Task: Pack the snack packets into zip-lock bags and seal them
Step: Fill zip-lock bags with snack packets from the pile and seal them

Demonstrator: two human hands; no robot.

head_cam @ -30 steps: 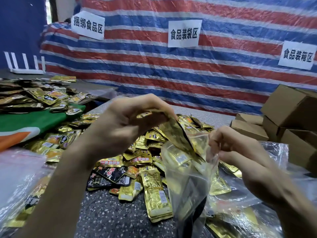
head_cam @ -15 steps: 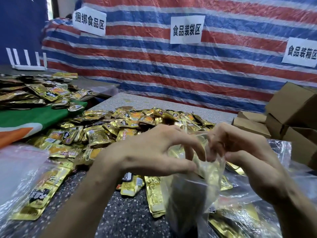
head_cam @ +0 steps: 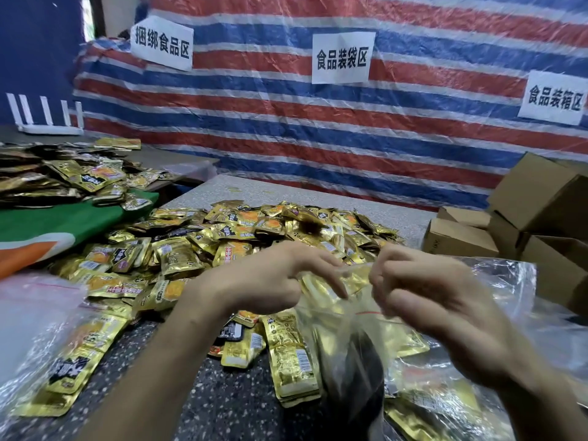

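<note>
A clear zip-lock bag (head_cam: 345, 332) with gold snack packets inside hangs between my hands over the table's near edge. My left hand (head_cam: 264, 281) pinches the left end of the bag's top strip. At the right end of that strip my right hand (head_cam: 423, 294) grips it with curled fingers. A red line runs under the strip. A big heap of gold snack packets (head_cam: 248, 237) covers the speckled table (head_cam: 222, 396) just behind my hands. A few loose packets (head_cam: 291, 354) lie under my left wrist.
Filled clear bags lie at the left edge (head_cam: 41, 338) and at the right (head_cam: 451, 402). Brown cardboard boxes (head_cam: 525, 224) stack at the far right. A second packet pile (head_cam: 63, 176) sits on a green cloth (head_cam: 57, 224) at the left. A striped tarp (head_cam: 318, 122) hangs behind.
My left hand has pushed a gold packet down into the bag and has come down to the bag's mouth. Both hands now hold the top strip, lower than before.
</note>
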